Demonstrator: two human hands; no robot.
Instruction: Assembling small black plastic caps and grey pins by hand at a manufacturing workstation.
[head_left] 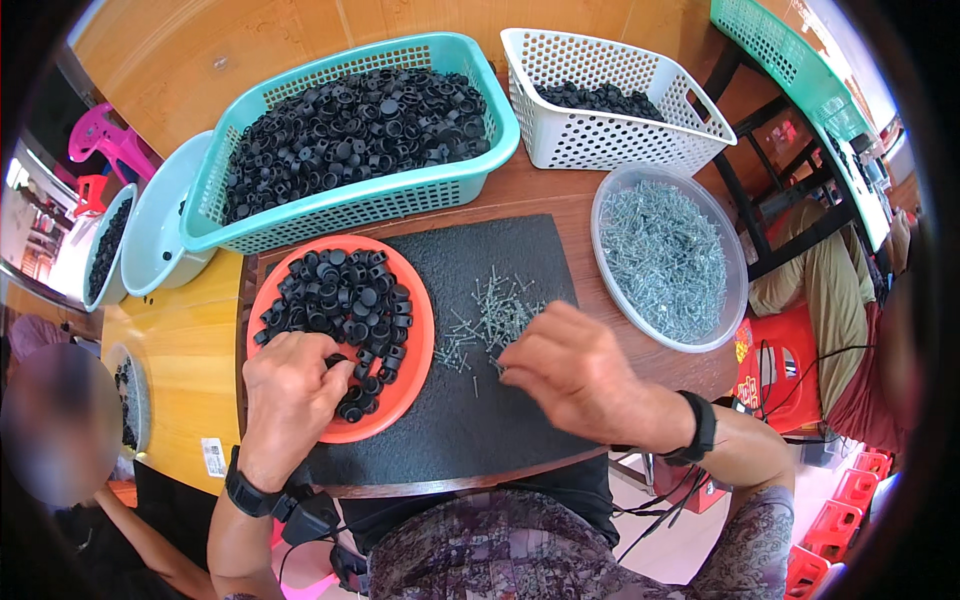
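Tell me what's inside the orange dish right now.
The orange dish holds a heap of small black plastic caps. The left hand rests over its near side, fingers in the caps, so whatever lies under that hand is covered.

Wooden table (560, 195) under black mat (500, 400), baskets, bowls.

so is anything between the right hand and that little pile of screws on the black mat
Nothing visible is. The right hand rests on the black mat with its fingers already at the near edge of the loose screws. The left hand is off in the orange tray of black caps.
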